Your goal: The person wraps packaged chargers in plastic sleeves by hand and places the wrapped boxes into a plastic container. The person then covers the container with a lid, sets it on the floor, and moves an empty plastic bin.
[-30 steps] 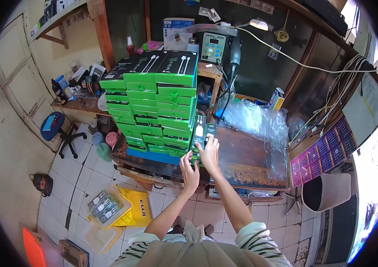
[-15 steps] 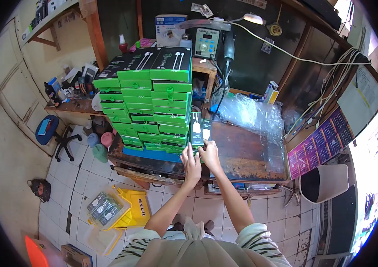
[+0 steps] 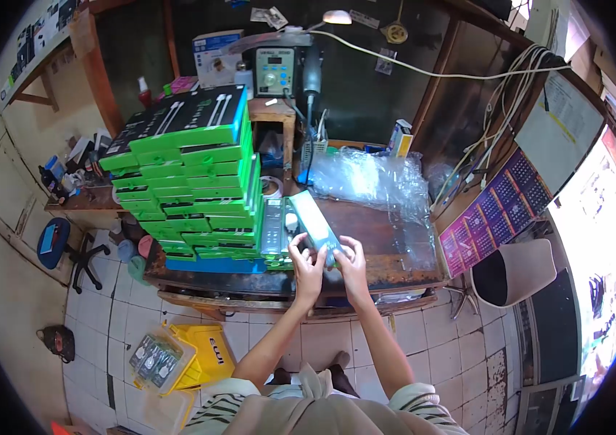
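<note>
A slim charger box (image 3: 314, 222) is tilted up off the bench, its long face shiny with glare. The fingers of my left hand (image 3: 308, 274) close on its lower left edge. My right hand (image 3: 352, 270) grips the lower right corner. Just left of it, another box with a white charger picture (image 3: 291, 222) lies against the stack, partly covered by the held box. Close by on the left rises a tall stack of black and green boxes (image 3: 199, 174), with cable pictures on the top ones.
Clear plastic wrap (image 3: 366, 177) lies on the wooden bench (image 3: 373, 225) behind my hands. A hot-air rework station (image 3: 275, 71) stands on a small shelf at the back. A yellow bin (image 3: 210, 353) with packaged items sits on the floor; a chair (image 3: 518, 270) is at right.
Both hands have lifted one slim box and tilted it away from the pile, moving slightly right relative to the stack. My view has shifted to the right.
</note>
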The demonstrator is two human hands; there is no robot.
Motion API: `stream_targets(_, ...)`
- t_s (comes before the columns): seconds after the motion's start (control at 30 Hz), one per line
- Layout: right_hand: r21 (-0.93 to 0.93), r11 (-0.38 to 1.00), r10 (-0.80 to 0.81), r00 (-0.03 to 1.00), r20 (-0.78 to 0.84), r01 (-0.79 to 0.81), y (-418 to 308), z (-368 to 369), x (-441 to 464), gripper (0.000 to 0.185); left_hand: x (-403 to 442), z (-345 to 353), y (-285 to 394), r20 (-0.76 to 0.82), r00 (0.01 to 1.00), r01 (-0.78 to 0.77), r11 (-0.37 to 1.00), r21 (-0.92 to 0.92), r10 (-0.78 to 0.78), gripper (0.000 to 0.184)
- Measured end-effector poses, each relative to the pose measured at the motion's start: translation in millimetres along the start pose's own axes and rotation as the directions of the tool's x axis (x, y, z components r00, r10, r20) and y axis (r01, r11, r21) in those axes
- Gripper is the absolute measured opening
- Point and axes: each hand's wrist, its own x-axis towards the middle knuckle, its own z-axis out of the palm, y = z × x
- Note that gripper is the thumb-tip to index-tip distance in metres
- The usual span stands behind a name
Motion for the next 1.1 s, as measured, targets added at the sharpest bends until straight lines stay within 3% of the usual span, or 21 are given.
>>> stream_targets(0.07,-0.075,0.997,-0.036,0.999,-0.025,0.034,7,-29,-3,0.037,-5,19,1,0.085,0.993,0.099,0.985,-0.143,-0.087,0.049)
stream_targets(0.13,-0.378,0.921,-0.094,0.995,0.014,0.092,18,-65,-1,0.037,-15,38,-26,0.136,0.982,0.136,0.99,-0.036,-0.13,0.059)
stream_targets(0.23,-0.553,0.832,-0.097,0.993,-0.067,0.044,47,-112,3,0.034,-32,66,-64,0.135,0.982,0.124,0.989,0.084,-0.135,0.055)
stream_targets(0.3,-0.671,0.74,-0.134,0.987,-0.093,0.038,57,-133,7,0.033,-36,81,-75,0.112,0.929,0.256,0.832,0.491,-0.352,0.048)
stream_targets(0.33,-0.716,0.697,-0.127,0.989,-0.071,0.038,61,-141,8,0.033,-40,90,-79,0.115,0.93,0.252,0.832,0.494,-0.35,0.048)
stream_targets(0.4,-0.706,0.702,-0.17,0.985,-0.035,0.095,66,-151,11,0.034,-48,101,-87,0.089,0.987,0.045,0.763,0.645,-0.134,0.045)
stream_targets(0.47,-0.723,0.673,-0.226,0.974,-0.001,0.155,67,-157,14,0.032,-50,104,-102,0.091,0.986,0.046,0.751,0.659,-0.14,0.045)
stream_targets(0.53,-0.743,0.633,-0.288,0.957,0.034,0.217,62,-167,16,0.031,-48,109,-102,0.136,0.991,-0.116,0.628,0.77,0.017,0.046)
stream_targets(0.6,-0.806,0.5,-0.325,0.931,0.164,0.317,47,-183,20,0.024,-47,117,-95,0.131,0.991,-0.097,0.611,0.786,-0.011,0.046)
stream_targets(0.7,-0.846,0.478,-0.385,0.922,0.039,0.235,9,-217,27,0.019,-40,143,-70,0.15,0.962,-0.259,0.6,0.757,0.227,0.04)
stream_targets(0.73,-0.866,0.458,-0.4,0.916,-0.002,0.198,6,-231,31,0.02,-36,151,-72,0.149,0.961,-0.262,0.601,0.755,0.231,0.04)
stream_targets(0.77,-0.868,0.455,-0.405,0.914,-0.001,0.2,9,-245,35,0.02,-32,158,-78,0.308,0.94,-0.32,0.701,0.638,0.149,0.036)
stream_targets(0.8,-0.922,0.333,-0.458,0.888,0.025,0.198,16,-259,39,0.02,-30,165,-85,0.467,0.88,-0.344,0.793,0.503,0.086,0.033)
stream_targets(0.83,-0.961,0.205,-0.507,0.86,0.058,0.185,18,-267,42,0.022,-32,176,-91,0.532,0.837,-0.44,0.738,0.512,0.13,0.03)
stream_targets(0.93,-0.963,0.232,-0.389,0.92,0.039,0.14,23,-277,50,0.02,-35,203,-108,0.618,0.785,-0.455,0.715,0.53,0.041,0.03)
stream_targets(1.07,-0.939,0.271,-0.394,0.914,0.091,0.21,36,-295,64,0.009,-39,217,-122,0.615,0.788,-0.451,0.653,0.609,-0.03,0.031)
stream_targets(1.1,-0.91,0.351,-0.417,0.907,0.057,0.219,28,-292,63,0.009,-40,218,-121,0.592,0.805,-0.426,0.655,0.624,-0.04,0.032)
